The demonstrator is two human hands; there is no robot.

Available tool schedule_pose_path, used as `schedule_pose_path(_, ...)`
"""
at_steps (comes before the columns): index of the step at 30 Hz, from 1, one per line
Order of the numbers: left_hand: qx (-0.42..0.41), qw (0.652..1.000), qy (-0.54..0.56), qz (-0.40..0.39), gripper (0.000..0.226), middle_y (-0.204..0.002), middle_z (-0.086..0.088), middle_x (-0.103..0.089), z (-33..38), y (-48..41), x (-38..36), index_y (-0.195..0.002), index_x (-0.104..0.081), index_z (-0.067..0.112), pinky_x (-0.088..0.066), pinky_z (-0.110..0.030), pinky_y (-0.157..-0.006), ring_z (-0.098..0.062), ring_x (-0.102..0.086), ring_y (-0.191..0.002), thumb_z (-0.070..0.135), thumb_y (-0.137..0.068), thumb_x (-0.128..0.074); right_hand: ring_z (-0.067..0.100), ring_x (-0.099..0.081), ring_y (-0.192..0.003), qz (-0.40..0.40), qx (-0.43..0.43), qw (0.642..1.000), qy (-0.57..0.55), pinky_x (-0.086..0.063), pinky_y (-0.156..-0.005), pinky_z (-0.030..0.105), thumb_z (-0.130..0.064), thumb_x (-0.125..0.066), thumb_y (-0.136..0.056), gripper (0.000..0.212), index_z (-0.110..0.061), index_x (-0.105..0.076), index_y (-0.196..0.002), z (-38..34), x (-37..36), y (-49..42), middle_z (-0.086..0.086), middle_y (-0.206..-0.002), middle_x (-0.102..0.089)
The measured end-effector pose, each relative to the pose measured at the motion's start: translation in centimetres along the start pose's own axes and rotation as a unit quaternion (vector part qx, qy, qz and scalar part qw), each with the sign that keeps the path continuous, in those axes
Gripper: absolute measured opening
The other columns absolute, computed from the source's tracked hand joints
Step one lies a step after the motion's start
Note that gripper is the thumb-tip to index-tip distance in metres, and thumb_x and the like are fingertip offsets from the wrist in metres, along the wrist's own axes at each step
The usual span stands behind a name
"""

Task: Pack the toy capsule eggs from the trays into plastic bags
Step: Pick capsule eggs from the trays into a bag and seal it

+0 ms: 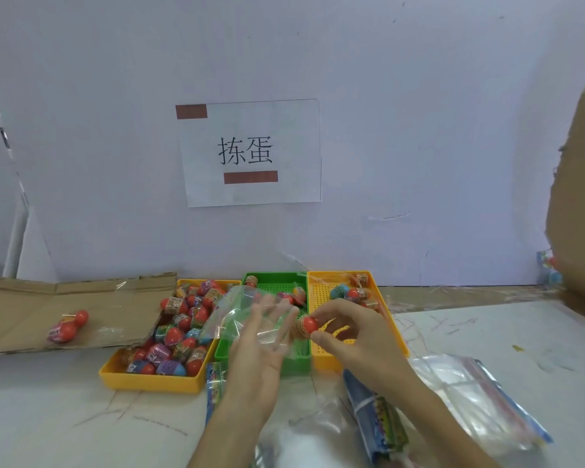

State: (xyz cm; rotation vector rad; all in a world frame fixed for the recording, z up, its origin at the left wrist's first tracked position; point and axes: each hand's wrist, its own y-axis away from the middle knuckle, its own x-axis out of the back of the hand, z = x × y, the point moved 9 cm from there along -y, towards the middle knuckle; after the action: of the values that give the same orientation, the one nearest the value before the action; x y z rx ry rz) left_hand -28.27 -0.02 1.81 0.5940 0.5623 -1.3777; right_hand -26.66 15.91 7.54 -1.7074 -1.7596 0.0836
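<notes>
Three trays stand side by side: the left yellow tray (149,383) is heaped with capsule eggs (183,329), while the green tray (271,275) and the right yellow tray (325,288) hold few. A wall sign (250,152) reads "拣蛋". The left hand (257,339) spreads nearly straight fingers against a clear plastic bag (230,315). The right hand (355,332) pinches a red-topped capsule egg (308,325) just beside it.

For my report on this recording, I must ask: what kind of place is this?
Probably a hand-packing workstation: coloured trays holding capsule eggs, a stack of plastic bags on the table, and a paper sign on the wall.
</notes>
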Motion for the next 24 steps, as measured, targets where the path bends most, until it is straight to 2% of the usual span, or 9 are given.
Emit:
schedule_pose_path(2,0.02,0.999,0.02,-0.015,0.032,-0.117,-0.009,-0.076,-0.6,0.0,-0.3,-0.109,-0.079,0.016,-0.058,-0.038,-0.085,-0.025,-0.073,-0.107,0.032,-0.098,-0.054,0.004,-0.07,-0.081,0.016,-0.001,1.0,0.003,-0.056,-0.069,0.017,-0.016,-0.079,-0.086,0.023,-0.036,-0.071,-0.094,0.1,0.1,0.0,-0.022,-0.088,-0.072)
schedule_pose_path(6,0.052,0.997,0.033,-0.045,0.044,-0.124,-0.013,-0.073,-1.4,0.1,-0.8,-0.128,-0.066,0.013,-0.054,-0.043,-0.09,-0.027,-0.073,-0.109,0.04,-0.097,-0.051,0.006,-0.069,-0.081,0.044,0.003,0.999,0.01,-0.055,-0.071,0.019,-0.015,-0.079,-0.085,0.022,-0.035,-0.072,-0.093,0.4,0.0,0.1,-0.021,-0.088,-0.072)
schedule_pose_path(10,0.088,0.992,0.062,-0.061,0.051,-0.129,-0.02,-0.069,-2.2,0.6,-1.4,-0.135,-0.061,0.012,-0.057,-0.046,-0.094,-0.03,-0.068,-0.118,0.04,-0.093,-0.055,0.008,-0.063,-0.081,0.07,0.013,0.996,0.049,-0.048,-0.067,0.014,-0.02,-0.081,-0.082,0.02,-0.035,-0.072,-0.092,0.4,0.2,0.3,-0.018,-0.085,-0.068)
schedule_pose_path(14,0.115,0.988,0.063,-0.087,0.044,-0.127,-0.024,-0.068,-2.9,1.2,-2.1,-0.133,-0.063,0.012,-0.063,-0.039,-0.079,-0.025,-0.072,-0.095,0.04,-0.101,-0.051,0.007,-0.057,-0.079,0.08,0.024,0.995,0.058,-0.044,-0.067,0.013,-0.013,-0.082,-0.077,0.028,-0.034,-0.071,-0.091,0.1,0.5,0.4,-0.017,-0.083,-0.062)
schedule_pose_path(16,0.12,0.987,0.062,-0.088,0.044,-0.123,-0.025,-0.069,-3.2,1.3,-2.2,-0.13,-0.065,0.009,-0.062,-0.037,-0.074,-0.026,-0.073,-0.091,0.04,-0.105,-0.047,0.006,-0.057,-0.08,0.079,0.027,0.995,0.053,-0.043,-0.068,0.013,-0.012,-0.083,-0.076,0.03,-0.035,-0.072,-0.091,-0.1,0.5,0.4,-0.017,-0.082,-0.061)
schedule_pose_path(20,0.141,0.983,0.055,-0.101,0.053,-0.132,-0.027,-0.064,-3.3,1.6,-2.6,-0.136,-0.06,0.004,-0.061,-0.039,-0.086,-0.032,-0.069,-0.116,0.044,-0.105,-0.044,0.007,-0.056,-0.081,0.055,0.04,0.997,0.04,-0.044,-0.07,0.015,-0.01,-0.083,-0.076,0.026,-0.027,-0.075,-0.095,-0.5,0.1,0.4,-0.016,-0.083,-0.063)
schedule_pose_path(24,0.145,0.98,0.049,-0.127,0.057,-0.136,-0.027,-0.062,-3.3,2.0,-3.3,-0.141,-0.055,0.006,-0.057,-0.047,-0.098,-0.038,-0.064,-0.123,0.046,-0.103,-0.044,0.008,-0.061,-0.082,0.039,0.024,0.999,0.029,-0.051,-0.069,0.019,-0.029,-0.085,-0.073,0.024,-0.031,-0.069,-0.09,-0.5,-0.5,0.5,-0.017,-0.087,-0.068)
